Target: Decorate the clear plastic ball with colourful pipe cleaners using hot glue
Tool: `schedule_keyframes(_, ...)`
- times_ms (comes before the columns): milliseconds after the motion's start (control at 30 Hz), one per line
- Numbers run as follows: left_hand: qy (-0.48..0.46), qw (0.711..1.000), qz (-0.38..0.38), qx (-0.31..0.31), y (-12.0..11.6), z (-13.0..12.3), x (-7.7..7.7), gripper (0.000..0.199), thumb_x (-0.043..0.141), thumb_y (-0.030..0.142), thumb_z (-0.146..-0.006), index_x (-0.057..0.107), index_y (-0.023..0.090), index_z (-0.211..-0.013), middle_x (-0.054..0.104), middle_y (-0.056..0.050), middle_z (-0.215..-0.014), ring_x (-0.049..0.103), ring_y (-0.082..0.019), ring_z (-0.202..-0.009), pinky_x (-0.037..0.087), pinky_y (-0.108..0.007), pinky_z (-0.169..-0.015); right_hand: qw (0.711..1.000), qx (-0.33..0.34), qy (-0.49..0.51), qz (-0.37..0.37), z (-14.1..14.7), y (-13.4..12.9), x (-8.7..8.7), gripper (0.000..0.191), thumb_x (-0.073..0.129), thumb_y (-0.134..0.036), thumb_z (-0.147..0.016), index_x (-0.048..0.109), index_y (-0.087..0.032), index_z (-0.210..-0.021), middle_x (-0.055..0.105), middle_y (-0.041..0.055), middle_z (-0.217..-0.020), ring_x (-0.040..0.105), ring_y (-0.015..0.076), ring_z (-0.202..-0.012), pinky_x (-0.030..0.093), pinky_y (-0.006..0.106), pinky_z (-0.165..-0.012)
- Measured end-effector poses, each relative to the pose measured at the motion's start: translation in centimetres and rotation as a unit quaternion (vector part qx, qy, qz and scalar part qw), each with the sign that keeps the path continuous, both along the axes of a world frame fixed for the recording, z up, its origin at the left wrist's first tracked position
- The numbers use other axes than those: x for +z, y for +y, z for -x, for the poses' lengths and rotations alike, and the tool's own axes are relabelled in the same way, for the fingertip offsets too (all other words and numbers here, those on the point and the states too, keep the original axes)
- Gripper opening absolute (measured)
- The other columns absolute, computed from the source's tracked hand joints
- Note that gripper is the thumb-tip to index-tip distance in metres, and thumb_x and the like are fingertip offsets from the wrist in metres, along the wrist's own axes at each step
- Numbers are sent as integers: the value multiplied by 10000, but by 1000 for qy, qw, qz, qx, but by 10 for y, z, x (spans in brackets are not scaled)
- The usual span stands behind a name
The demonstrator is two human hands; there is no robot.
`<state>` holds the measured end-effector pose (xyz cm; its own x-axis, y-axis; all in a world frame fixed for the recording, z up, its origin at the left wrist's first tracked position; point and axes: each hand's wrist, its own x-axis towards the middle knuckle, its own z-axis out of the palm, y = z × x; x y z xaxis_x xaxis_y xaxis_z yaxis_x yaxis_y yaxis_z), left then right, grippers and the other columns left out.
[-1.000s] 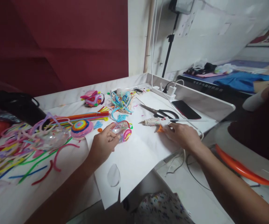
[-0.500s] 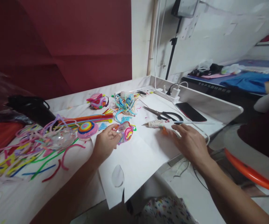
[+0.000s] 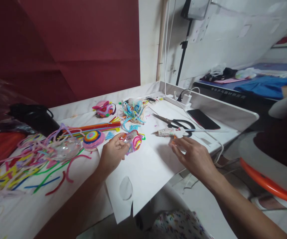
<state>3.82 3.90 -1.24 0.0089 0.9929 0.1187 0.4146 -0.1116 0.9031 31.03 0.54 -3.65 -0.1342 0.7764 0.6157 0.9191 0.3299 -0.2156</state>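
Nearest: the paper (image 3: 143,179) juts past the worktop's (image 3: 21,215) front edge, slit at its near end. Its white stretch runs between my two hands; sideways room there. Left side crowded: stems (image 3: 10,172) heaped up to the disc (image 3: 93,138), just left of my left hand (image 3: 112,154).

That hand pinches the plastic piece (image 3: 133,142) between thumb and fingers, above the paper's far part. My right hand (image 3: 195,157) is near the front edge, fingers bent at the glue gun's (image 3: 167,132) orange trigger (image 3: 174,137); whether they grip it, cannot tell. Gun's nozzle points toward the plastic piece.

Beyond the gun: scissors (image 3: 171,122), phone (image 3: 203,119), then the raised rim (image 3: 223,108) bounding the right.
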Motion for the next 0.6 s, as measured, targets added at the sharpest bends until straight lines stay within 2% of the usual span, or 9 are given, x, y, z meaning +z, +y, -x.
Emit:
schedule_keyframes(233,8,1000,-2,5,0,-3,0,535,621,331,-739,549,116,-1224,580,62,-635,477,-76,-424,379,-196,-416,998,37,33,23,10,-1,0,281,494,-357,-939,690,-160,-900,712,110,-899,684,242,-808,515,341,-690)
schedule_keyframes(333,13,1000,-6,9,0,-4,0,530,618,330,-743,553,114,-1223,591,55,-636,482,-78,-420,388,-202,-420,989,101,89,57,25,2,10,207,519,-301,-922,676,-166,-925,702,81,-841,672,214,-766,507,330,-685)
schedule_keyframes(433,21,1000,-11,7,1,-3,0,542,619,341,-741,550,113,-1228,599,52,-633,483,-81,-412,390,-205,-413,966,183,162,82,46,10,25,132,552,-226,-879,644,-185,-965,688,47,-835,644,169,-716,493,304,-673)
schedule_keyframes(600,45,999,-19,9,1,-3,-1,553,615,348,-742,548,130,-1245,610,51,-624,484,-86,-398,385,-206,-403,942,266,185,95,76,34,40,236,564,-114,-789,573,-194,-1010,664,47,-930,608,175,-810,477,308,-718)
